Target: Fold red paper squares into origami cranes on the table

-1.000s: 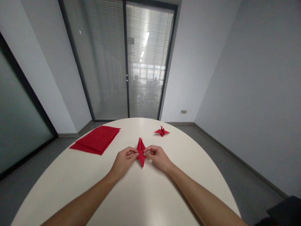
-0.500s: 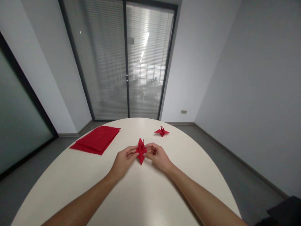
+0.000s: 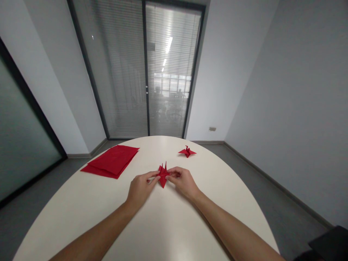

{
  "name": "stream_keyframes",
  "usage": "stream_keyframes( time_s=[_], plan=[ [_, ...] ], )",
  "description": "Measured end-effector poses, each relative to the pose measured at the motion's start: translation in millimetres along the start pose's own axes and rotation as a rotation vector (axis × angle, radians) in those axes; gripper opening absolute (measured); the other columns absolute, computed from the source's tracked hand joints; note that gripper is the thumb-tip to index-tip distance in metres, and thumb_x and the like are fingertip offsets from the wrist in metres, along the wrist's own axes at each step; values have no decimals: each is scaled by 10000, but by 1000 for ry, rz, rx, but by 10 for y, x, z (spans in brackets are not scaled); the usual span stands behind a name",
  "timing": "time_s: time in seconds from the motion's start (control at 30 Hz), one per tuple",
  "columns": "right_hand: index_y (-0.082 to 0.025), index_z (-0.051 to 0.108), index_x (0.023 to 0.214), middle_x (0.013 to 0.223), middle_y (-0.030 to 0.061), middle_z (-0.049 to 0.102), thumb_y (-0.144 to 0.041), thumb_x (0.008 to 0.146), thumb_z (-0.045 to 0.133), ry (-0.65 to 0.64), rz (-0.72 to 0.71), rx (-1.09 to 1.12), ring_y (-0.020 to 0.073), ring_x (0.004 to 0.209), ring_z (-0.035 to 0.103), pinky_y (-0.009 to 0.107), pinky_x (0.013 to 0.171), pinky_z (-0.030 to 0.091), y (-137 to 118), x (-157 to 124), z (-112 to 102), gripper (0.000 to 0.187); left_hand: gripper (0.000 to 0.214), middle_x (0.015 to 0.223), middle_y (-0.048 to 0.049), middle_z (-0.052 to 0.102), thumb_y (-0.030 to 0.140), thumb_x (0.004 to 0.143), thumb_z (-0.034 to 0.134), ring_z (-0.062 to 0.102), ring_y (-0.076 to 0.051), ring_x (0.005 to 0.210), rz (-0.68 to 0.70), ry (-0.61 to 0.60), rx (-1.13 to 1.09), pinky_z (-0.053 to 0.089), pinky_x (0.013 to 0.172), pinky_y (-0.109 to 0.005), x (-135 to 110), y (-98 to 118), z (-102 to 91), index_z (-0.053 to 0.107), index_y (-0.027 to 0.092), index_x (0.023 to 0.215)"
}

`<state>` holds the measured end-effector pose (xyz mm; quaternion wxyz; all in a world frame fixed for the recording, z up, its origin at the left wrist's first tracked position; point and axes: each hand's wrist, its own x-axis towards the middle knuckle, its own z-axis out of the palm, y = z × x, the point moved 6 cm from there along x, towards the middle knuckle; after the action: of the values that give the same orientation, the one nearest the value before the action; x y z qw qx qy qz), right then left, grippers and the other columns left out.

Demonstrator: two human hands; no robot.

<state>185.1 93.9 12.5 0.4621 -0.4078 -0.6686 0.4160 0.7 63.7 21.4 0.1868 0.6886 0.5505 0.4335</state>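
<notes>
Fold: was pinched by left hand and right hand, each closed on one side | crane: was set beyond | sheets: were laid on bench, left

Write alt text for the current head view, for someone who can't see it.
A left hand and a right hand pinch opposite sides of a folded red paper piece with two narrow points sticking up, at a pale rounded table. Farther away, a red paper bird sits to the right and red paper sheets lie to the left.
</notes>
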Motion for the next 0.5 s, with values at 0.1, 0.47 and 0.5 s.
stream_keyframes(
  time_s=[0.1,0.47,0.5],
  plan=[
    [-160,736,913,852,60,754,-273,766,750,5,-14,-13,193,765,681,326,749,521,-3,9,-2,186,216,1041,-10,781,338,880,627,726,-220,929,37,3,-8,574,770,-311,-6,25,-6,763,269,1033],
    [-185,694,895,871,38,709,-300,803,721,8,-95,-85,182,794,633,315,759,484,-79,-23,10,150,104,962,-17,672,270,885,605,662,-154,822,153,33,-69,507,647,-237,-15,154,-30,698,225,899],
    [-186,691,896,868,36,708,-303,805,720,5,-93,-85,180,790,629,315,760,480,-82,-25,11,151,101,964,-17,668,263,888,601,659,-152,824,155,26,-72,503,649,-235,-16,154,-23,693,223,900]
  ],
)
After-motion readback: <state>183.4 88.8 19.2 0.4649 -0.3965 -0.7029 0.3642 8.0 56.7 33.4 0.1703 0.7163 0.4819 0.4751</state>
